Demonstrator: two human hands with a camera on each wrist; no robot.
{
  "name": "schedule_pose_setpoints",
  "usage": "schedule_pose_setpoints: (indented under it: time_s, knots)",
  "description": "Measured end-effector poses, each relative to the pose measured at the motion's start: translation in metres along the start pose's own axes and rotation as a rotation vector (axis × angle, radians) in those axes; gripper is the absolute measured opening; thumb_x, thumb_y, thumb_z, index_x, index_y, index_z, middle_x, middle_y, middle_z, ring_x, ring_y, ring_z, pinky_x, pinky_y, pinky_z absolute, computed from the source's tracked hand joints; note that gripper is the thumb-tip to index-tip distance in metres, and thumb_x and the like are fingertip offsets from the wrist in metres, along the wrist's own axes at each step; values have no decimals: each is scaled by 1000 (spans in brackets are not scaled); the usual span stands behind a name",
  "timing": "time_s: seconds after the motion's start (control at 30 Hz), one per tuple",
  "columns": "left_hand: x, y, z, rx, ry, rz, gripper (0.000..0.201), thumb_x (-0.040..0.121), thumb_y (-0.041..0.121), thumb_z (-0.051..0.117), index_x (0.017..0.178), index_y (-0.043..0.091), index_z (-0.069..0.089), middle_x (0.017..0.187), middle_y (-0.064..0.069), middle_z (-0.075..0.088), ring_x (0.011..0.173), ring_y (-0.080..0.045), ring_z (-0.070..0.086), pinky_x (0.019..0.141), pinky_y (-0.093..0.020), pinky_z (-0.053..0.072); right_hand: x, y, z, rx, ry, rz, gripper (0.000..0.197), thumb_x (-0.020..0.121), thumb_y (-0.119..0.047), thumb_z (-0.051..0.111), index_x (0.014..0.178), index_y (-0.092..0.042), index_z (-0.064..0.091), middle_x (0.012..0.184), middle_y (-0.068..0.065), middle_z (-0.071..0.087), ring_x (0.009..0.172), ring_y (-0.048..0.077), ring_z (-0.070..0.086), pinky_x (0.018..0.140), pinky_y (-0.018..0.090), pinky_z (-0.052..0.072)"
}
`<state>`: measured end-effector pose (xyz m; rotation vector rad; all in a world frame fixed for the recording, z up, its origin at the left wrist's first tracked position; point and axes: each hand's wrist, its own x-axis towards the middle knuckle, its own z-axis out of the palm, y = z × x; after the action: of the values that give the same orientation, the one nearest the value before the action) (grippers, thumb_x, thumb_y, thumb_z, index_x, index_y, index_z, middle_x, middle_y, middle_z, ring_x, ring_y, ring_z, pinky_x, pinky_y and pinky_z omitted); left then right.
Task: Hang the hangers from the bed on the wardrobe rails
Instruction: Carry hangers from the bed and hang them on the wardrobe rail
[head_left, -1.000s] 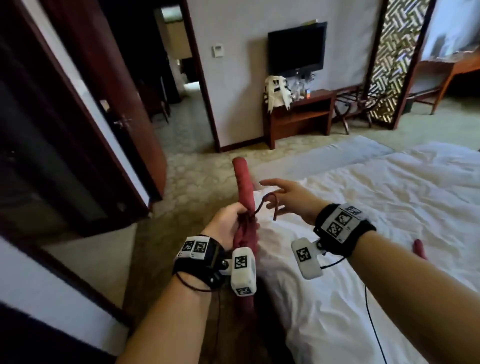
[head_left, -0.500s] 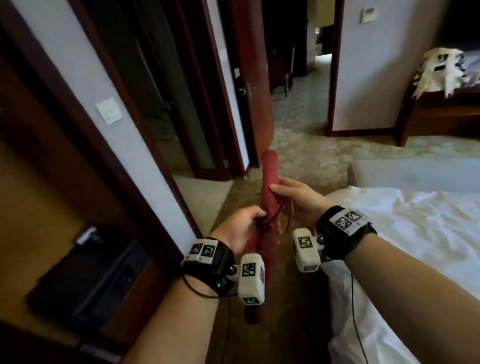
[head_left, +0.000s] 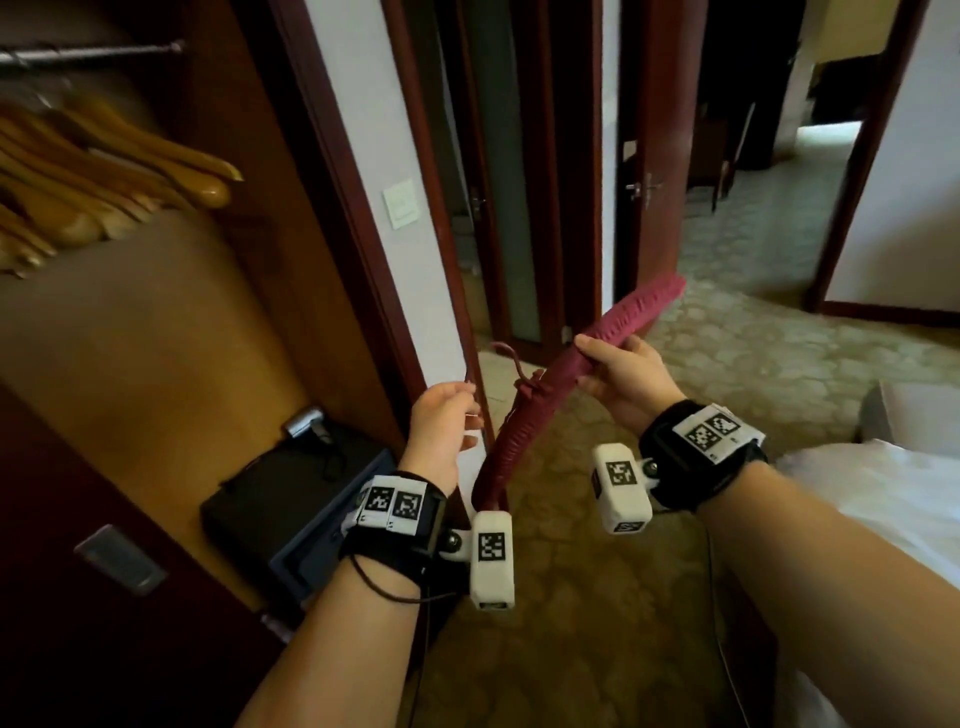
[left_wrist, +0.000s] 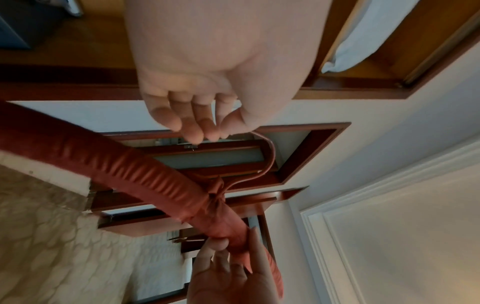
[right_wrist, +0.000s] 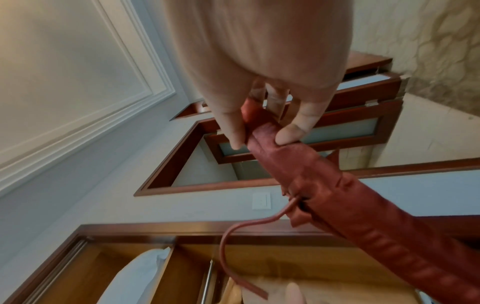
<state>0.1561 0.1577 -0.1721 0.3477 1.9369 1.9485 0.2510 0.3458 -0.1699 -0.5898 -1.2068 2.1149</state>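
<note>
I hold a red padded hanger (head_left: 524, 421) slanted in front of me, beside the open wardrobe. My right hand (head_left: 618, 374) grips its upper arm between thumb and fingers (right_wrist: 288, 133). My left hand (head_left: 447, 415) is at the tip of the thin red hook (left_wrist: 270, 156), thumb and curled fingers pinching it. The hanger's lower arm (left_wrist: 78, 148) hangs free past my left wrist. The wardrobe rail (head_left: 88, 52) runs across the top left, well above both hands.
Several wooden hangers (head_left: 104, 171) hang on the rail. A dark safe (head_left: 291, 499) sits on the wardrobe floor below. The white bed (head_left: 909, 493) is at the right, with patterned carpet (head_left: 597, 597) underfoot. Dark wood door frames (head_left: 660, 156) stand ahead.
I have turned left, bringing the wardrobe into view. The hanger has tilted from upright to slanted. My left hand has left its middle and moved to the hook; the right hand now grips the arm.
</note>
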Motion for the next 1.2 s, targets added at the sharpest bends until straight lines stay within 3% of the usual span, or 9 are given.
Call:
schedule_pose_setpoints:
  time_s: [0.1,0.2,0.33,0.43,0.53,0.67,0.83,1.1,1.2]
  knots:
    - [16,9,-34,-37,-68,-82,19,96,6,45,109,11,60,77,-6,63,64,-18,60,57,-28,44,12,12,48,6,-18,-25,21,89,-6,71,104,-10,56,92,7,68,79,18,71,59,25,57]
    - [31,12,-67,-33,-145,-88,29,98,10,45,124,21,47,88,-10,72,72,-22,67,63,-32,47,19,27,101,14,-64,-7,17,89,-8,72,97,-11,57,90,7,69,82,18,73,64,27,61]
    - [51,20,-102,-36,-179,-48,33,99,23,53,123,40,38,104,-16,74,88,-30,73,73,-38,52,24,49,159,26,-131,42,12,89,-7,71,89,-7,59,98,16,69,98,30,71,64,28,62]
    - [72,24,-127,-45,-147,-23,28,101,27,52,122,41,42,106,-15,74,94,-32,73,74,-37,53,28,66,191,20,-198,68,10,90,-8,71,90,-3,62,99,18,69,95,30,71,64,27,61]
    - [93,23,-137,-42,-92,-26,30,100,33,54,130,32,47,105,-13,74,93,-29,74,73,-35,54,36,78,203,-6,-248,67,9,90,-9,70,89,-5,63,86,9,71,80,19,72,75,32,62]
    - [122,18,-134,-64,-34,-60,37,97,39,59,131,29,51,104,-9,74,92,-24,74,69,-32,55,55,86,204,-95,-267,60,15,92,-17,70,100,-5,65,89,5,74,90,20,72,83,38,61]
    - [168,24,-124,-94,79,-83,36,96,38,60,131,26,55,98,-6,74,82,-18,72,60,-30,54,92,73,202,-155,-302,48,13,92,-25,68,99,-14,66,78,-5,71,76,12,64,64,26,50]
    - [245,71,-93,-32,144,-77,9,96,40,60,100,32,60,86,-2,72,72,-16,68,59,-27,49,170,25,204,-99,-372,-50,6,94,-15,65,89,-13,62,63,-8,66,77,21,69,62,28,46]
    - [267,91,-80,-4,149,-51,9,96,40,60,98,31,60,82,-2,70,70,-16,66,59,-27,49,194,8,205,-30,-398,-57,12,96,-20,63,102,-9,62,68,-5,68,82,25,71,62,29,50]
